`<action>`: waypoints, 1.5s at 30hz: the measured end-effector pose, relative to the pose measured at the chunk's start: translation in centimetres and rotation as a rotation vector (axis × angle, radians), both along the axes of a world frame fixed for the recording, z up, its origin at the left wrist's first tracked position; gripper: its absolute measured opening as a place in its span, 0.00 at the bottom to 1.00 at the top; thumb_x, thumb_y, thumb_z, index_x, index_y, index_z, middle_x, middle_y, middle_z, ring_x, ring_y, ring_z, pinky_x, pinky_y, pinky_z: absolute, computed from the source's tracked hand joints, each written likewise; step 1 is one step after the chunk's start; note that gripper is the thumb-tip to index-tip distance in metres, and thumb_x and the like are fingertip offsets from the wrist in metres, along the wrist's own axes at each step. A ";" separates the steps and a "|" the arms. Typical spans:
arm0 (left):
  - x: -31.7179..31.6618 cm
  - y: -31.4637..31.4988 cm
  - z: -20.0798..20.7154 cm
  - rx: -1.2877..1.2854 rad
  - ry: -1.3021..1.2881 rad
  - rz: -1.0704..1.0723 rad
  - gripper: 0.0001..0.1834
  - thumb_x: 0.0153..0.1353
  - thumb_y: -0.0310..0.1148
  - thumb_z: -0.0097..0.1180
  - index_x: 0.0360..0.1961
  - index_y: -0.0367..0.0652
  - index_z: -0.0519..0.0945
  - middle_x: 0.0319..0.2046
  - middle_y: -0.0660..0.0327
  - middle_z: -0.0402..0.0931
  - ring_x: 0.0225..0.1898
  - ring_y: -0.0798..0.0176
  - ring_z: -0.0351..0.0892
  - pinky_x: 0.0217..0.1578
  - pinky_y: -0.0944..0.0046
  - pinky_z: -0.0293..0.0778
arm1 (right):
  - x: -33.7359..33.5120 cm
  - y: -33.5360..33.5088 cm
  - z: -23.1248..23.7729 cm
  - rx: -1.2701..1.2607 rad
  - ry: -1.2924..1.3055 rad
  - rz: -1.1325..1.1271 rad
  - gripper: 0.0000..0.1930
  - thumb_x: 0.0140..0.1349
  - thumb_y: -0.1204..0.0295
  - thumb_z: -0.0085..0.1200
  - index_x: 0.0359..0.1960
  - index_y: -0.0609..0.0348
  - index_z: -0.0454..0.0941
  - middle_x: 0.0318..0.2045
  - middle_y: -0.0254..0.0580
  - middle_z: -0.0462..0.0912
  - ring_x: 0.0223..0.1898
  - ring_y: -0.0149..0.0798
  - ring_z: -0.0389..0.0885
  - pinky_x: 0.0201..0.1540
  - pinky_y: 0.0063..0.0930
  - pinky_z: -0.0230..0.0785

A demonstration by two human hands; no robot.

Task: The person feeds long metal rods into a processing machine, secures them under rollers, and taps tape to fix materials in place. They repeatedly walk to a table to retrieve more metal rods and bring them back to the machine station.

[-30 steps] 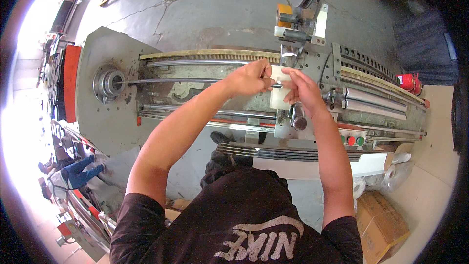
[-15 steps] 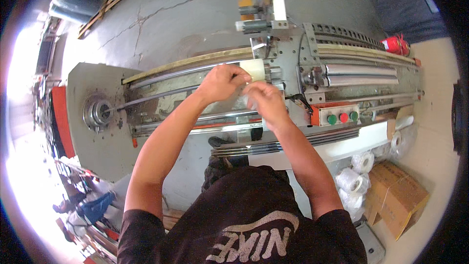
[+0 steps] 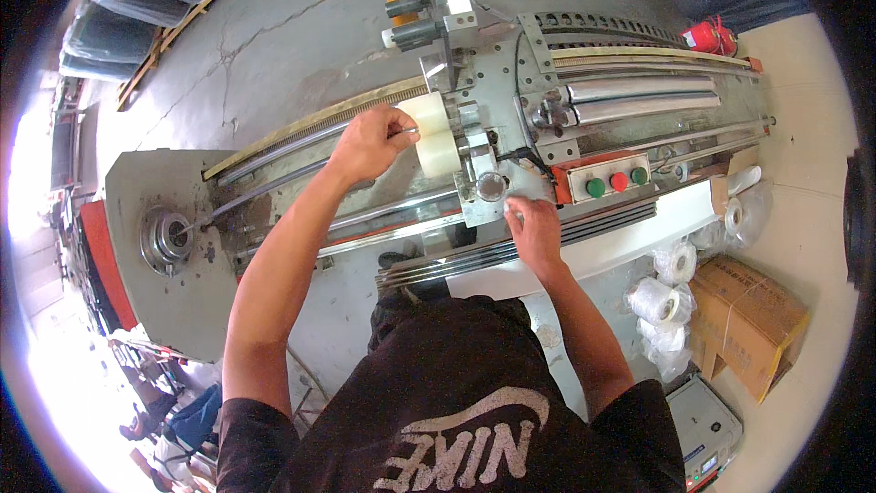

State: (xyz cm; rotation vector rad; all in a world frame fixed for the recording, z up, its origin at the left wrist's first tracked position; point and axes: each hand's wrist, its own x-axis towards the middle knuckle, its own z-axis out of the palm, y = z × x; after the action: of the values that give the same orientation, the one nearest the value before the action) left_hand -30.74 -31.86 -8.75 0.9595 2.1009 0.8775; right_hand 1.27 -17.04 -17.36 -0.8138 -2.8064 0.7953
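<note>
My left hand (image 3: 370, 143) is closed in a pinch at the left ends of two pale cream rollers on the machine. The upper roller (image 3: 423, 115) and the lower roller (image 3: 439, 154) sit side by side against a metal carriage (image 3: 511, 82). What its fingertips grip is too small to make out. Lower right, my right hand (image 3: 537, 230) is also closed, thumb against fingers, with a tiny pale bit at the tips that I cannot name. Just up and left of it is a round metal knob (image 3: 492, 186) on the carriage.
A control box (image 3: 602, 176) with green and red buttons is right of the knob. Long metal rods (image 3: 593, 230) lie along the machine's near side. Plastic-wrapped rolls (image 3: 659, 303) and a cardboard box (image 3: 748, 315) stand lower right. A grey machine housing (image 3: 164, 183) is at left.
My hands were close together at the rollers. The right has drawn away, down and right, past the knob; the left stays at the rollers. The whole view has shifted, with the machine now further left.
</note>
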 end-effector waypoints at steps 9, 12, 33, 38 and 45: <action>0.5 -0.2 0.2 0.012 0.019 -0.026 0.12 0.63 0.35 0.68 0.41 0.37 0.85 0.34 0.54 0.83 0.36 0.57 0.83 0.43 0.57 0.78 | -2.8 1.3 -5.5 0.413 0.032 0.055 0.11 0.56 0.74 0.59 0.42 0.56 0.84 0.41 0.47 0.82 0.47 0.53 0.79 0.54 0.50 0.69; 0.3 -0.9 0.5 0.005 0.013 -0.018 0.13 0.62 0.35 0.69 0.41 0.37 0.85 0.34 0.54 0.83 0.37 0.56 0.84 0.44 0.57 0.78 | -2.0 -0.4 -1.6 0.396 0.040 0.191 0.12 0.56 0.74 0.59 0.42 0.58 0.84 0.40 0.48 0.82 0.46 0.54 0.79 0.54 0.51 0.70; -9.9 -30.1 -2.5 -0.784 0.489 0.196 0.18 0.62 0.37 0.66 0.50 0.40 0.84 0.50 0.45 0.83 0.53 0.37 0.82 0.51 0.43 0.77 | -19.4 -10.8 4.1 -1.375 0.615 -0.553 0.20 0.78 0.54 0.53 0.43 0.62 0.82 0.36 0.43 0.88 0.38 0.35 0.89 0.40 0.28 0.80; -6.7 -36.3 -8.3 -0.358 0.600 0.068 0.14 0.65 0.34 0.62 0.49 0.39 0.83 0.47 0.47 0.84 0.52 0.39 0.81 0.54 0.46 0.77 | -8.9 -2.5 8.6 -0.938 0.632 -0.521 0.19 0.78 0.55 0.51 0.52 0.61 0.77 0.41 0.45 0.84 0.40 0.40 0.86 0.51 0.38 0.83; 17.4 -25.1 -11.5 -0.394 0.229 -0.116 0.12 0.67 0.42 0.61 0.48 0.52 0.78 0.39 0.53 0.83 0.43 0.45 0.84 0.41 0.45 0.81 | 11.7 10.4 0.8 -0.932 0.531 -1.170 0.14 0.76 0.59 0.54 0.49 0.57 0.78 0.40 0.39 0.82 0.39 0.35 0.81 0.43 0.34 0.78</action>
State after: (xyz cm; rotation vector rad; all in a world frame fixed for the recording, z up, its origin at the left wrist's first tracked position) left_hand -13.34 -56.92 -20.28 0.9903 2.2672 0.2865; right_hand 12.93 -6.62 -16.59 -1.6987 -1.0285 1.6183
